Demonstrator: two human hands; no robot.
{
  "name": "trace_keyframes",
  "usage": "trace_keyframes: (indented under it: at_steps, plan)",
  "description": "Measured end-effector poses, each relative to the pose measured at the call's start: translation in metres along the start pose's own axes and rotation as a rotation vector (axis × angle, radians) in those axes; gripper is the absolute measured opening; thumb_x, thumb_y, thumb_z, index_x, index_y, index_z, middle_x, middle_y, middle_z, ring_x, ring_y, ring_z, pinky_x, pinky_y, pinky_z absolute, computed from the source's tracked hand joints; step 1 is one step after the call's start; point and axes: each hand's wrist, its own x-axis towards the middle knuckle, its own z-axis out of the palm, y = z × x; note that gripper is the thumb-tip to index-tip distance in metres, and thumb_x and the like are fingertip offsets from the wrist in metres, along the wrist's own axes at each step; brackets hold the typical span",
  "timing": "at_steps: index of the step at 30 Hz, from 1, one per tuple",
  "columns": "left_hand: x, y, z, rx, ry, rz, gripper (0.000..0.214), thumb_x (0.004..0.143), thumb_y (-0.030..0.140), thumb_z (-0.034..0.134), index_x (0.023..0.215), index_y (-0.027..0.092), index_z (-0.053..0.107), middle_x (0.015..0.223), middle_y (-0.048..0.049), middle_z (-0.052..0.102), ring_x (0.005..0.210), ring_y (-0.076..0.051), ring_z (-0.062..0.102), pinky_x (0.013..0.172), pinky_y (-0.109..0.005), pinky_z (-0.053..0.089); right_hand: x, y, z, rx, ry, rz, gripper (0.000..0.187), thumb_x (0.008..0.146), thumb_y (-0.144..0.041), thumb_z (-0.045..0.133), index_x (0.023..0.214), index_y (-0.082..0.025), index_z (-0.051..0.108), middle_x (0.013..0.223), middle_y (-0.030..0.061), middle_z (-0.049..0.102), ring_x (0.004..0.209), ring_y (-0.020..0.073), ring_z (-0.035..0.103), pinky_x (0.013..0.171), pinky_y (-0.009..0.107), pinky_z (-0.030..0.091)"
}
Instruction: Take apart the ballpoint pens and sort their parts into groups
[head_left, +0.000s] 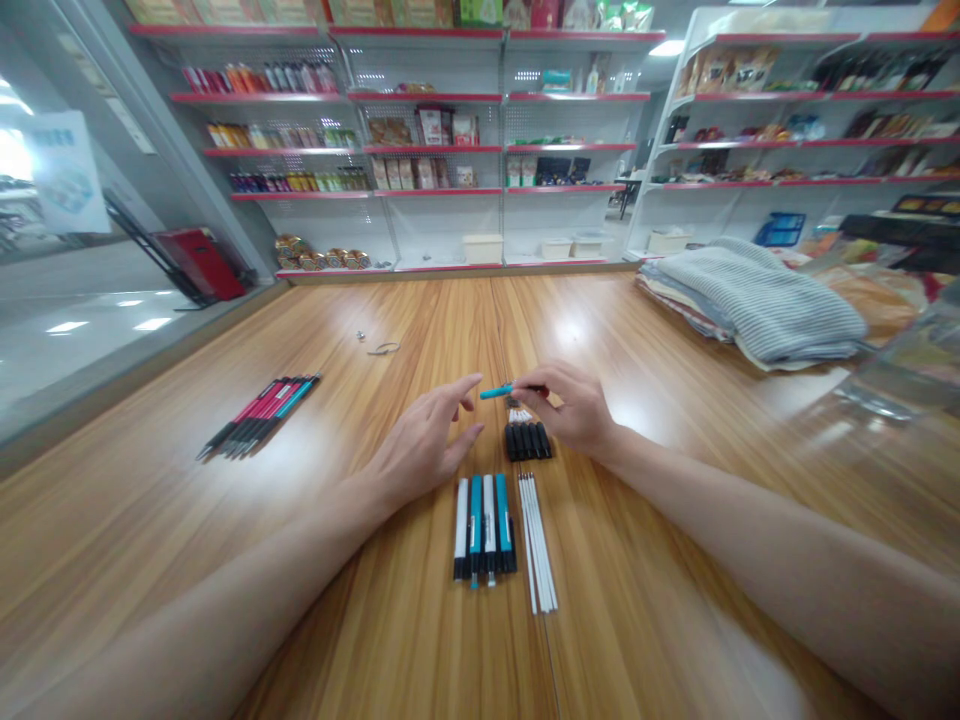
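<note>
The right hand (574, 405) pinched a slim blue pen part (493, 393) between thumb and fingers, clamped at its right end, the other end pointing toward the left hand (421, 438). That left hand held nothing, its thumb and forefinger spread well apart, the fingertips just beside the blue end. The part was up over the wooden table (637, 620), above a row of short black pieces (529, 440). Nearer the person lay white and blue barrels (489, 515) beside thin white rods (537, 545); pens (262, 415) lay grouped far left.
</note>
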Motion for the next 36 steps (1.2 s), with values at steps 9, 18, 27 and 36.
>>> trace_keyframes:
  at_steps: [9,18,27,36]
  plan:
    - [0.001,0.001,0.0,0.009,-0.065,0.103,0.028,0.092,0.022,0.049,0.119,0.018,0.055,0.095,-0.0079,0.061,0.089,-0.018,0.056,0.082,-0.034,0.047,-0.003,-0.013,0.011,0.026,-0.064,-0.092,0.009,0.09,-0.027,0.059,0.093,-0.02,0.063,0.077,0.0037,0.064,0.071,0.0151,0.056,0.066,0.029,0.047]
    - [0.019,-0.005,-0.037,-0.246,-0.129,-0.228,0.022,0.09,0.034,0.049,0.1,0.016,0.058,0.071,-0.0004,0.058,0.064,-0.011,0.052,0.061,-0.024,0.042,-0.004,-0.002,0.001,-0.035,0.082,0.093,0.017,0.089,-0.029,0.056,0.103,-0.02,0.062,0.082,0.0045,0.064,0.067,0.0142,0.054,0.06,0.028,0.045]
    - [0.027,-0.021,-0.084,-0.371,-0.733,-0.665,0.042,0.078,0.056,0.057,0.066,0.016,0.061,0.057,-0.0009,0.056,0.05,-0.01,0.045,0.047,-0.022,0.031,-0.005,0.007,0.002,-0.064,0.094,0.19,0.017,0.091,-0.024,0.049,0.1,-0.019,0.063,0.089,0.0054,0.065,0.07,0.0139,0.055,0.064,0.028,0.045]
    - [0.012,-0.014,-0.055,-0.349,-0.889,-0.722,0.036,0.074,0.052,0.059,0.085,0.018,0.062,0.064,-0.0026,0.066,0.056,-0.015,0.057,0.05,-0.023,0.035,-0.005,0.009,0.001,-0.059,0.062,0.198,0.017,0.09,-0.022,0.048,0.097,-0.019,0.063,0.087,0.0049,0.065,0.069,0.0136,0.055,0.06,0.027,0.043]
